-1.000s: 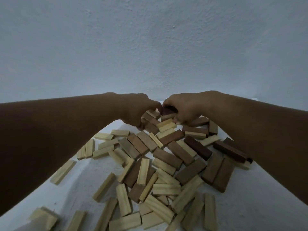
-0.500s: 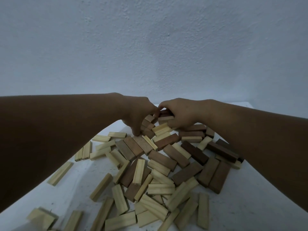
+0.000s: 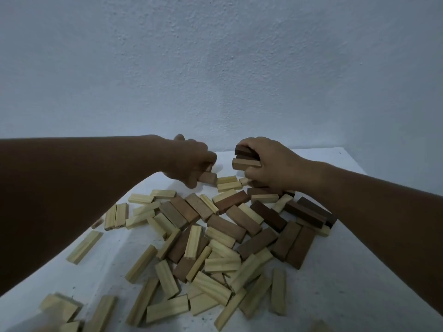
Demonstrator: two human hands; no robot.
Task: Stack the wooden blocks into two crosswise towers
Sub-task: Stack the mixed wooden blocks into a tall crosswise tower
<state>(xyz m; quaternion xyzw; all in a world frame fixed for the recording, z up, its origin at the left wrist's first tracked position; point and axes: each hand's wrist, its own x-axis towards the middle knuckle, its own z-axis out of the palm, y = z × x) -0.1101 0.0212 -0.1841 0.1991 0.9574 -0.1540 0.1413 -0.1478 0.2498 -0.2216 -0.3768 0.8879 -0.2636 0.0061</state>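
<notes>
Several pale and brown wooden blocks [image 3: 217, 238] lie scattered in a loose heap on the white table [image 3: 335, 291]. At the heap's far side my right hand [image 3: 271, 167] grips a small bundle of brown blocks [image 3: 244, 157], lifted above the table. My left hand [image 3: 189, 160] is to its left, fingers curled round a brown block [image 3: 208, 177] that sits low over the table. A gap of bare table separates the two hands. No tower stands anywhere in view.
A plain white wall [image 3: 215, 68] rises right behind the table's far edge. The table's right edge [image 3: 357, 164] runs close to the right forearm. Loose pale blocks [image 3: 84, 246] lie apart on the left and near the front edge.
Both hands were together on the heap's far blocks. They have drawn apart, the right hand lifting a bundle of brown blocks, the left holding one brown block.
</notes>
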